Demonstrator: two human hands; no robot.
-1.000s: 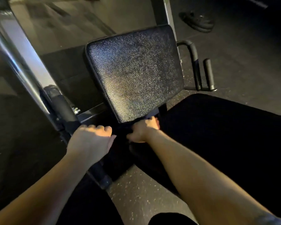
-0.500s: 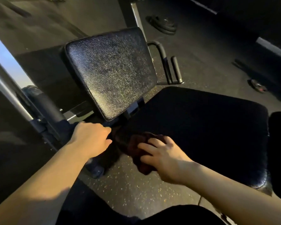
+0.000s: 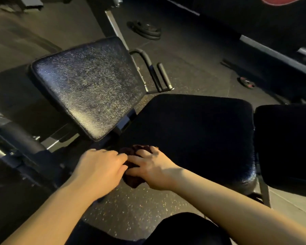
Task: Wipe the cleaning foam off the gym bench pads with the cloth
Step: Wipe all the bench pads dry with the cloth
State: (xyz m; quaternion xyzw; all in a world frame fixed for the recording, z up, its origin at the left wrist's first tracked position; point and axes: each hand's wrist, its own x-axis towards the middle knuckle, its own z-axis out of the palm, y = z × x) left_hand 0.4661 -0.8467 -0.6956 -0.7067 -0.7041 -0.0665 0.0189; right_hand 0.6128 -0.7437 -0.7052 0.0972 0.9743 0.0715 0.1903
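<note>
The tilted pad [image 3: 88,85] fills the upper left of the frame; the seat pad [image 3: 198,131] lies to its lower right, with a third pad [image 3: 286,145] at the right edge. The cloth [image 3: 132,167] sits at the seat pad's lower-left corner, between the left hand [image 3: 99,167] and right hand [image 3: 152,168]. Weight plates [image 3: 145,30] lie on the floor [image 3: 189,55] at top centre.

Both bare forearms come up from the bottom of the frame and meet just below center. The left hand [image 3: 100,167] is palm down, fingers curled, knuckles pointing right and touching the other hand. The right hand [image 3: 151,167] is also palm down, fingers bent and gripping a dark bunched cloth [image 3: 132,179]. A dark-clothed knee shows at bottom center.
</note>
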